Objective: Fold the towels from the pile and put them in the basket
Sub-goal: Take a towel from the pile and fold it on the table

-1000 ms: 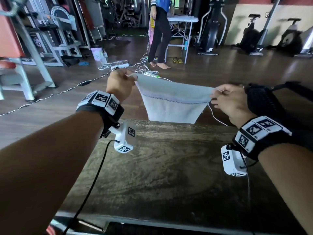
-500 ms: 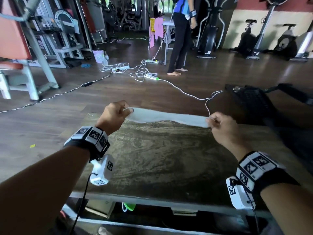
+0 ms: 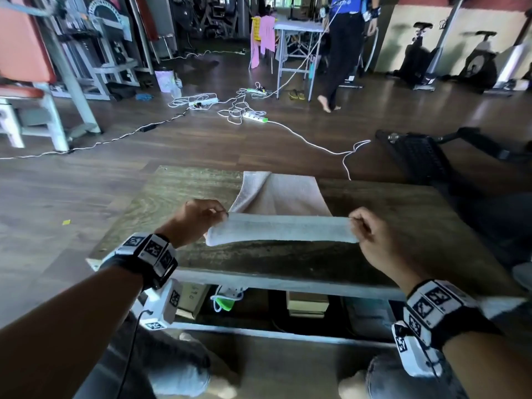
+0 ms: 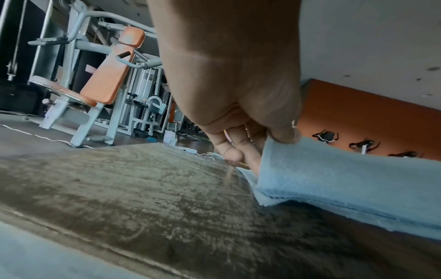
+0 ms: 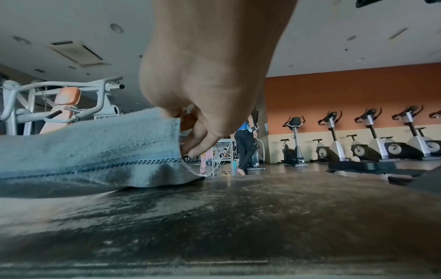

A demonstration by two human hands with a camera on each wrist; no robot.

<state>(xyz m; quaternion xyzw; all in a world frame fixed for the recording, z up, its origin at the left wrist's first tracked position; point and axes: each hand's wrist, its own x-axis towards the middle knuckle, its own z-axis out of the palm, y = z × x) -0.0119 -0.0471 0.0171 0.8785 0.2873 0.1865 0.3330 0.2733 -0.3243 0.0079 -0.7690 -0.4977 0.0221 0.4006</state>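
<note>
Our left hand (image 3: 198, 217) sits left of centre in the head view, fingers curled, thumb and fingertips pinching the left corner of the towel (image 3: 280, 230). In the left wrist view the thumb comes down onto the top of the cloth at centre right of the frame while the fingers tuck under it. Our right hand (image 3: 371, 234) mirrors this right of centre, pinching the opposite corner; the right wrist view shows its fingers closed over the towel's edge at centre frame, just above a dark stitched band.

Between the two hands the held edge runs left to right across the middle of the picture, lifted slightly off the table (image 3: 417, 226) and level. From that edge the rest of the towel lies flat on the table, running up the frame to the far rim, with its left side curled over on itself. So the towel's length points away from us, and both hands sit at its near end, about equally near.

We judge the fold turns on this: the near edge must travel up the frame, along that length, to meet the far edge, both hands moving together so that the corners land square. The curled left side may need flattening. No pile or basket shows in these views.
</note>
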